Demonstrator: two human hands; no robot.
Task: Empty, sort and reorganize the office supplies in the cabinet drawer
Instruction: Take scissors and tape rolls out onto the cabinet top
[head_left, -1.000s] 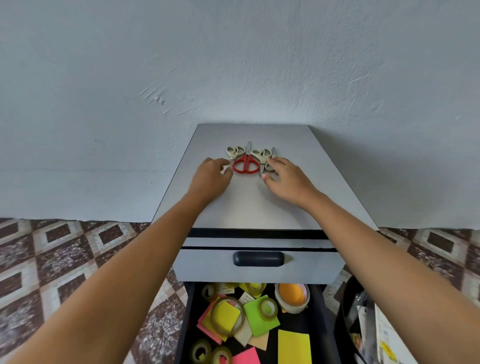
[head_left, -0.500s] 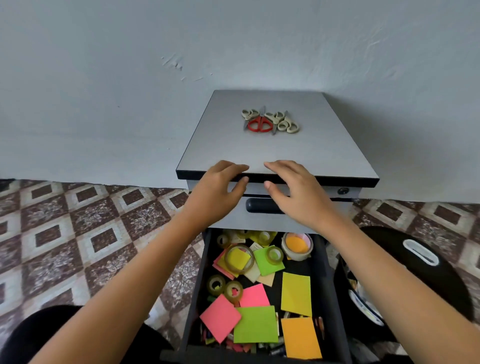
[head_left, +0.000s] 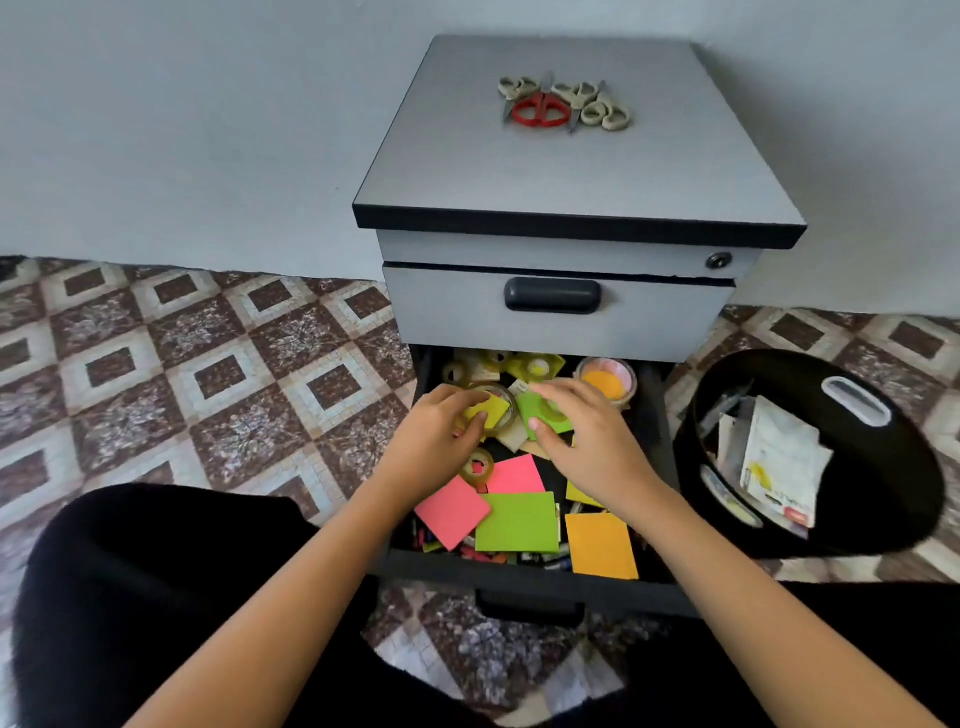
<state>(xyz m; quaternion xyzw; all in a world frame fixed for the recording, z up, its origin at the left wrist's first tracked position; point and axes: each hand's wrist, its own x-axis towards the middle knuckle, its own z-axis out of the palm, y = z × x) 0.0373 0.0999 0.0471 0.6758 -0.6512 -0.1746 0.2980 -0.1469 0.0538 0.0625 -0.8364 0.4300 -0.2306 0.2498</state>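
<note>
The lower drawer (head_left: 524, 571) of the cabinet (head_left: 571, 176) stood pulled out toward the person. Both hands reached into its far half. The left hand (head_left: 441, 434) pinched the left rim of a big clear tape roll (head_left: 505, 410), fingers curled over the far side and thumb on the yellow note inside it. The right hand (head_left: 589, 441) lay just right of it, fingers loosely apart over a green note (head_left: 550, 422), thumb tip touching the paper. Scissors (head_left: 563, 104) lay on the cabinet top, and a black bin (head_left: 883, 499) sat to the right.
</note>
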